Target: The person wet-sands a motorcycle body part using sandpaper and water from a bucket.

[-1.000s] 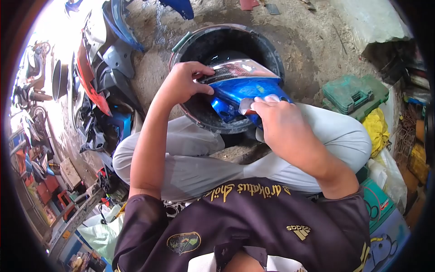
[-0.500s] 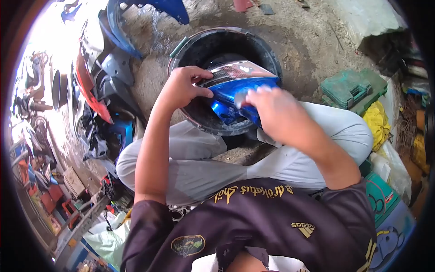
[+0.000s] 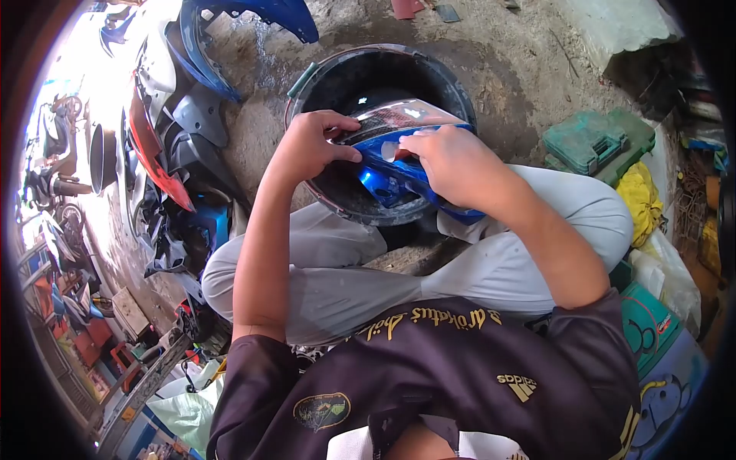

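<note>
A glossy blue motorcycle fairing panel [image 3: 381, 184] with a dark and silver patterned band rests tilted across the mouth of a black bucket [image 3: 318, 100]. My left hand [image 3: 310, 146] grips the panel's left end between thumb and fingers. Over the panel's middle, my right hand [image 3: 464, 165] pinches a small pale flat piece [image 3: 389, 151] that looks like sandpaper, held against the blue surface. Part of the panel's right side is hidden under that hand. Inside the bucket, water reflects light behind the panel.
Red, blue and grey fairing parts [image 3: 157, 142] lie to the left. At right are a green tool case [image 3: 584, 144] and a yellow cloth [image 3: 640, 201]. Red and grey scraps [image 3: 447, 13] lie on the wet concrete. My crossed legs [image 3: 345, 295] flank the bucket.
My right hand has slid leftward and up along the panel with the small piece, and is less blurred now. My left hand keeps its hold at the same spot.
</note>
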